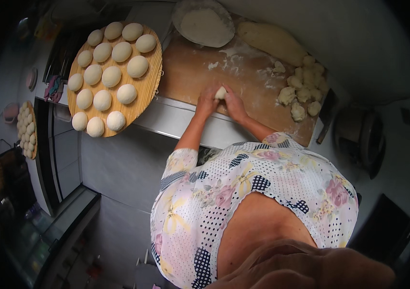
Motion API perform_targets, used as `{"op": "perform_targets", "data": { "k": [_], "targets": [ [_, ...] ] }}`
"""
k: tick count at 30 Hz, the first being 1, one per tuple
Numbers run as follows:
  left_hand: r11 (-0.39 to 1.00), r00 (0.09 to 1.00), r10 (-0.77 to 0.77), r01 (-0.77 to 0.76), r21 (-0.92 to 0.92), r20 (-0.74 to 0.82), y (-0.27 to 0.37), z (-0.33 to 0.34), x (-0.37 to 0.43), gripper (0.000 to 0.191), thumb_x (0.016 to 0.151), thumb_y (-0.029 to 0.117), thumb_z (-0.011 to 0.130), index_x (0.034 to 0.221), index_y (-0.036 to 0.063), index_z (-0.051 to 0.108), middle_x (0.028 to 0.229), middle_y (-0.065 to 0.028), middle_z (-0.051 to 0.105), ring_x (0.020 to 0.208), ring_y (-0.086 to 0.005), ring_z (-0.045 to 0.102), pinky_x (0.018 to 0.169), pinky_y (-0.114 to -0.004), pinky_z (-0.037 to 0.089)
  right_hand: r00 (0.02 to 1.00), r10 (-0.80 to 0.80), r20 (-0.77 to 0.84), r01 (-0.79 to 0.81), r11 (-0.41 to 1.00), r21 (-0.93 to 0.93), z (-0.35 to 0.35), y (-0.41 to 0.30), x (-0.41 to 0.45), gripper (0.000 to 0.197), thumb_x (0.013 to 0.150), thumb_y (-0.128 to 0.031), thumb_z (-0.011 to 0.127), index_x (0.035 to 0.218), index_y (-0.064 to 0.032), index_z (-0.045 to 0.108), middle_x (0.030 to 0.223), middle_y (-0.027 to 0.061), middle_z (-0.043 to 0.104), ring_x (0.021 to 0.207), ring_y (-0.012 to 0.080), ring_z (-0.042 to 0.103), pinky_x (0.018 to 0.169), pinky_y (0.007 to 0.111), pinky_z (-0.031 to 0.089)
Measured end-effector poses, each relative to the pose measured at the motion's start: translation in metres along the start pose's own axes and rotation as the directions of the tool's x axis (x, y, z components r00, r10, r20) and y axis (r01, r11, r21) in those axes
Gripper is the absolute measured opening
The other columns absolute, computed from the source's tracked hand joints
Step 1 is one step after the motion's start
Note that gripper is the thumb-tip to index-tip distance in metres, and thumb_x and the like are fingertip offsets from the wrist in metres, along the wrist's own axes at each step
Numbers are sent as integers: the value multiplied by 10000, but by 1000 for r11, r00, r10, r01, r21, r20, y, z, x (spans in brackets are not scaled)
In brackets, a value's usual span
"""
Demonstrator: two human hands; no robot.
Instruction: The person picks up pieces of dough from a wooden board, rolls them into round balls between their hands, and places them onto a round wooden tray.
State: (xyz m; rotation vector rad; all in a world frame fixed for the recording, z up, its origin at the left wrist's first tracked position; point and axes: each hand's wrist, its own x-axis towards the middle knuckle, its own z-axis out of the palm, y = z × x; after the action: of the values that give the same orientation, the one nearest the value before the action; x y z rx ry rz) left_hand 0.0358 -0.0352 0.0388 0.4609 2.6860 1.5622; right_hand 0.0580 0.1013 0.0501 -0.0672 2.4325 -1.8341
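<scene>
Between my two hands is a small piece of pale dough, just above or on the floured wooden board near its front edge. My left hand cups it from the left, and my right hand closes in from the right. Part of the dough is hidden by the fingers. On the board's right side lies a pile of cut dough pieces. Behind them stretches a long roll of dough. A bowl of flour sits at the back, with loose flour scattered in front.
To the left, a round slatted tray carries several smooth dough balls and overhangs the counter edge. A second loaded tray stands farther left. Right of the board are a cleaver and a dark round pot-like appliance.
</scene>
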Motion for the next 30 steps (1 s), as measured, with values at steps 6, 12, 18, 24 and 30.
{"op": "perform_targets", "data": {
  "k": [6, 12, 18, 24, 30],
  "targets": [
    [995, 993, -90, 86, -57, -72, 26, -15, 20, 593, 582, -22, 594, 1153, 45, 450, 1187, -162, 445, 1078, -357, 418, 909, -380, 347, 999, 39, 11, -39, 999, 3, -2, -3, 43, 367, 894, -229, 297, 1138, -9, 462, 1080, 174, 529, 1022, 277, 499, 863, 332, 381],
    [977, 994, 104, -95, 192, -38, -5, -20, 5, 570, 587, -5, 596, 1140, 62, 476, 1164, -171, 470, 1074, -344, 435, 937, -386, 308, 963, -264, -49, 224, 890, -397, 16, 0, 14, 408, 915, -254, 275, 1171, 32, 414, 1092, 138, 525, 993, 220, 511, 846, 288, 394],
    [996, 995, -65, 59, -71, -78, 27, -31, 0, 537, 632, 23, 626, 1145, 74, 478, 1187, -153, 466, 1135, -325, 399, 970, -366, 296, 982, 133, 136, -182, 863, 472, -1, -2, 38, 396, 911, -273, 309, 1147, 12, 451, 1098, 132, 523, 986, 238, 520, 853, 309, 399],
    [997, 998, 55, -57, 54, 22, 5, -22, -8, 497, 592, 2, 668, 1065, 75, 535, 1175, -152, 474, 1099, -307, 439, 906, -361, 370, 987, 159, 30, -162, 956, 246, 19, 11, 9, 403, 914, -304, 317, 1150, -8, 455, 1070, 102, 530, 970, 187, 512, 827, 284, 407],
    [803, 906, -359, 176, -569, -226, 27, 2, 58, 355, 722, 114, 626, 1049, 29, 520, 981, -149, 574, 911, -249, 558, 782, -322, 430, 988, 153, 22, -149, 906, 395, -28, -19, 88, 366, 907, -270, 293, 1076, -22, 504, 990, 109, 568, 910, 159, 526, 805, 275, 399]
  ]
}}
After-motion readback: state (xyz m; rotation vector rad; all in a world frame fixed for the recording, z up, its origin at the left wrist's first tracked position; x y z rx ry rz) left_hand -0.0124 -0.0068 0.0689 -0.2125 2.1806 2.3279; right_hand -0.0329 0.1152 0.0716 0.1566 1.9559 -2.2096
